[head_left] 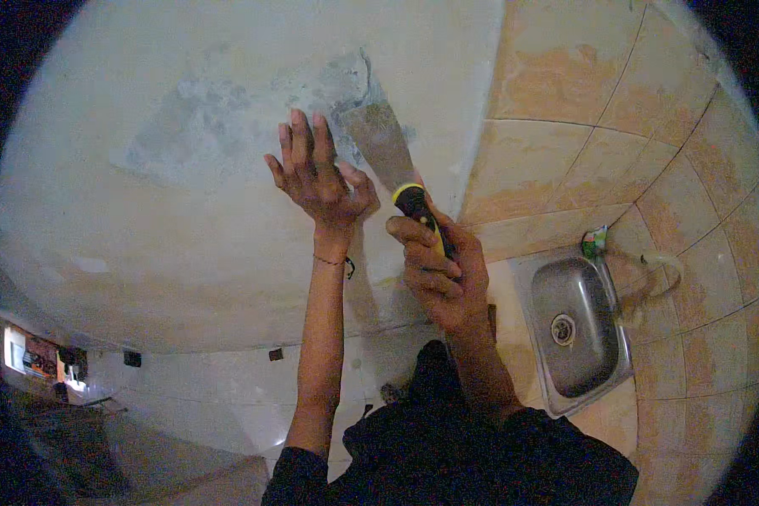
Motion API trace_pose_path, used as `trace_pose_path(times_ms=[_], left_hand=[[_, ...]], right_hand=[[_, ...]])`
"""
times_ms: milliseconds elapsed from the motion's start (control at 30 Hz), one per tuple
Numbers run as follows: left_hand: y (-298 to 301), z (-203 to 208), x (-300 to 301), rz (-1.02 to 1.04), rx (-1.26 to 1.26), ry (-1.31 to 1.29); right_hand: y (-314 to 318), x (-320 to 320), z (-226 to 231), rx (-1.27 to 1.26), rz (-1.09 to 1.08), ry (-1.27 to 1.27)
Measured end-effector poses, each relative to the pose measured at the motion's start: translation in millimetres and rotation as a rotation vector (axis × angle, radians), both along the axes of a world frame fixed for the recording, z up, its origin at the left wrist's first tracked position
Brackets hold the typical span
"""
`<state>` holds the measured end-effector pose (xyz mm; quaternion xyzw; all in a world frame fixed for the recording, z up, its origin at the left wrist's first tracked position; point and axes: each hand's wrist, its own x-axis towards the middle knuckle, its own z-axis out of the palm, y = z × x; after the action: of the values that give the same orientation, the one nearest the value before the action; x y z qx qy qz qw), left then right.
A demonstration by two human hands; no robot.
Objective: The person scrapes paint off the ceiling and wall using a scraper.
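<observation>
My right hand [440,268] is wrapped round the black and yellow handle of a putty knife [384,145]. Its wide metal blade points up and meets the pale wall [185,253] beside a dark crack. Left of the blade, my left hand [316,173] has its fingers stretched out and apart, over a rough grey patch [202,126] where the wall's surface is scraped and mottled. Whether the left fingertips touch the wall, I cannot tell. A thin dark band circles the left wrist.
A steel sink [573,329] is set into a counter at the lower right, with a small green and white packet [594,242] at its back edge. Beige and orange tiles [557,160] cover the wall on the right. Far left, a bright window [17,347] shows.
</observation>
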<state>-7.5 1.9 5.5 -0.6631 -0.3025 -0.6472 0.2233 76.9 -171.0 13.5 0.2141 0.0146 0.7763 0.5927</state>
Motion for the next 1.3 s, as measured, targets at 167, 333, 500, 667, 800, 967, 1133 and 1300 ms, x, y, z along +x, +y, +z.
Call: trace_pose_path(times_ms=[167, 333, 500, 667, 800, 967, 1133, 1300], left_hand=[[1.2, -0.4, -0.9, 0.027, 0.02, 0.003], [3.3, 0.1, 0.2, 0.008, 0.035, -0.003], [1.9, -1.0, -0.1, -0.011, 0.018, 0.002], [0.5, -3.4, 5.0, -0.027, 0.019, -0.008], [4.4, -4.3, -0.1, -0.007, 0.03, -0.011], [-4.0, -2.0, -0.9, -0.025, 0.012, -0.035], [-6.7, -1.6, 3.5, -0.07, -0.01, -0.034], [-7.2, -0.4, -4.7, -0.07, -0.05, -0.021]], right_hand=[[-7.6, -11.0, 3.7, -0.026, -0.016, 0.109], [-9.2, -7.8, 3.7, -0.142, -0.037, 0.05], [-4.7, -8.0, 3.6, -0.037, -0.08, 0.035], [0.1, -0.2, 3.4, -0.004, -0.104, -0.084], [-28.4, 2.7, -44.0, -0.124, -0.261, -0.41], [-89.9, -3.0, -104.2, -0.456, -0.566, -0.749], [-110.5, 15.0, -134.0, -0.516, -0.68, -1.496], [-75.2, 14.7, -105.0, -0.409, -0.903, -1.942]])
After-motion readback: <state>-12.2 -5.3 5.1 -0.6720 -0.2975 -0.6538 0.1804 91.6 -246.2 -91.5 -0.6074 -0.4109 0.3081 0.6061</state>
